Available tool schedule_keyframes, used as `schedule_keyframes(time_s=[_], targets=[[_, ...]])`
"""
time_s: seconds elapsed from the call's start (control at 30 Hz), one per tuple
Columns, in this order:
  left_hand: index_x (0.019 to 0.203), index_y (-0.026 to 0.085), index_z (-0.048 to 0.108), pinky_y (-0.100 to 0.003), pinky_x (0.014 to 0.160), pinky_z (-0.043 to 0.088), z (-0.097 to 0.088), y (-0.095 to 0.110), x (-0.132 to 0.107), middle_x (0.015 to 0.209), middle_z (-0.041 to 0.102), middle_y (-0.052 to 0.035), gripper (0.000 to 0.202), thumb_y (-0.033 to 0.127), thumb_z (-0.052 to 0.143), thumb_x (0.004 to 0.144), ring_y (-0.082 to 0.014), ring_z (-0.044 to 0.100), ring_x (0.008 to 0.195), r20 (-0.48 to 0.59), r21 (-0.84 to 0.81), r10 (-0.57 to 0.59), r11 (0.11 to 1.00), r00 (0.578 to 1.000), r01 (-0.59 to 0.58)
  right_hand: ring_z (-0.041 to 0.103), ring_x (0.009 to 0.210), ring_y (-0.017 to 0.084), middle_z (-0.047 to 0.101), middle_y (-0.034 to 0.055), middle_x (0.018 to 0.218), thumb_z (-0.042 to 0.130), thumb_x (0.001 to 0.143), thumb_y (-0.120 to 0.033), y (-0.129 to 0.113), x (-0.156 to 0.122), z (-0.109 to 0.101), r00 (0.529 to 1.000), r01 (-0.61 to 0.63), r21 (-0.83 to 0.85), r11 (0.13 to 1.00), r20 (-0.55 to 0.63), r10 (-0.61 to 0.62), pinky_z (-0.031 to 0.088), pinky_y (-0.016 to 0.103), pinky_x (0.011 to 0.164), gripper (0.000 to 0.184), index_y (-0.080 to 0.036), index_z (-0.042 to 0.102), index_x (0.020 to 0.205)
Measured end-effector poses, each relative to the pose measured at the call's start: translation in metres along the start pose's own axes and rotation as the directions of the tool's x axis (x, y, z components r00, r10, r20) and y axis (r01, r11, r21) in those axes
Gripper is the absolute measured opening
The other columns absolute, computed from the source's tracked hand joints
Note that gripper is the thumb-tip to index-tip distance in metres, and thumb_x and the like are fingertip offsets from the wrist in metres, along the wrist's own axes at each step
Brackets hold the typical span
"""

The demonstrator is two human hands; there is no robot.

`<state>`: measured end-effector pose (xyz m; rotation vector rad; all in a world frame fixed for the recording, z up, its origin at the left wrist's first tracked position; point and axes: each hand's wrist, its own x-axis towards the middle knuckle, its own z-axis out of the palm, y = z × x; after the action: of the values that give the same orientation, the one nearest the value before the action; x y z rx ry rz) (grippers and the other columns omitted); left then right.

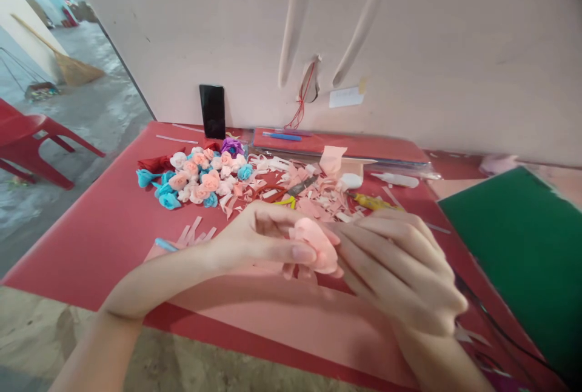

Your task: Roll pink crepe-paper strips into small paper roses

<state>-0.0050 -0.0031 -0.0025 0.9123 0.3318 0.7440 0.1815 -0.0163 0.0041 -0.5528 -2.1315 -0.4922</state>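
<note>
A pale pink paper flower [314, 245] is up in front of me, above the table. My left hand [268, 237] pinches it from the left, thumb across its front and fingers behind. From the right, my right hand [400, 259] has its bent fingers pressed together at the flower's edge; its thumb is hidden. Under both hands lies a large sheet of pink paper [282, 316]. Just beyond them are pink paper scraps [313, 207], pliers with yellow handles [286, 201] and a yellow-handled tool [375, 202].
Finished paper flowers [200, 177] in pink, white, blue and purple are heaped at the back left. A black phone [213, 111] leans on the white wall panel [218, 28]. At the right lies a green board [513, 259]. A red chair [36, 137] stands left of the red table [91, 228].
</note>
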Motion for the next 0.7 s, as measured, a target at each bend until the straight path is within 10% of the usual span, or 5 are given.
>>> schedule_keyframes(time_s=[0.23,0.5,0.7], targets=[[0.085,0.018,0.072,-0.02,0.051,0.045,0.005,-0.002,-0.001,0.064,0.067,0.0012,0.021,0.031,0.075,0.069,-0.0075,0.057,0.051,-0.078,0.076,0.07,0.995,0.995,-0.064,0.057,0.066,0.019,0.07,0.0069,0.07,0.055,0.082,-0.007,0.01,0.001,0.013,0.996,-0.019,0.118,0.993,-0.083,0.029,0.046,0.034,0.055,0.012,-0.015,0.063,0.078],[0.115,0.02,0.059,-0.018,0.052,0.05,0.001,0.002,0.005,0.076,0.068,-0.0027,0.045,0.048,0.06,0.08,-0.0116,0.063,0.064,-0.081,0.166,0.138,0.978,0.987,-0.123,0.057,0.072,0.017,0.068,0.001,0.078,0.057,0.077,-0.001,0.022,-0.009,0.038,0.921,-0.292,0.482,0.826,-0.092,0.379,0.047,0.033,0.061,0.026,-0.024,0.068,0.083],[0.092,0.017,0.055,-0.018,0.058,0.048,-0.001,0.001,0.003,0.074,0.067,-0.0028,0.018,0.031,0.043,0.092,-0.0105,0.062,0.067,-0.108,0.346,0.282,0.91,0.953,-0.23,0.057,0.07,0.017,0.07,0.001,0.077,0.057,0.077,-0.002,0.028,-0.013,0.043,0.887,-0.343,0.547,0.764,-0.081,0.456,0.046,0.034,0.061,0.025,-0.024,0.068,0.076]])
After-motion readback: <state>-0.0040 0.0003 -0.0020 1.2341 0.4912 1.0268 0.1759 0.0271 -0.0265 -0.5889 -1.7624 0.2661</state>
